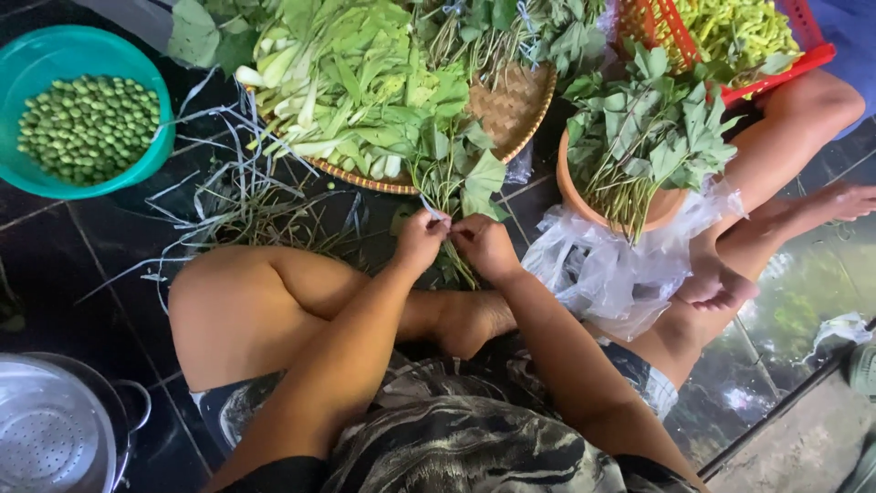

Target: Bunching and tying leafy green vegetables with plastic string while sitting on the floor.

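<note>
I sit cross-legged on a dark tiled floor. My left hand point(418, 239) and my right hand point(484, 245) meet in front of my knees, both closed on a small bunch of leafy green stems point(456, 178). A thin pale strip point(431, 208) runs around the stems at my fingertips. The leaves of the bunch fan out upward toward a round woven tray point(511, 110) piled with greens.
A teal bowl point(27, 68) of small green round fruits sits far left. A metal colander point(50, 429) is at bottom left. An orange pot point(584, 196) of leafy stems stands on clear plastic bags point(611, 274); a red basket point(794, 64) of green pods lies behind. Another person's legs point(785, 155) are right. Pale strips point(219, 155) litter the floor.
</note>
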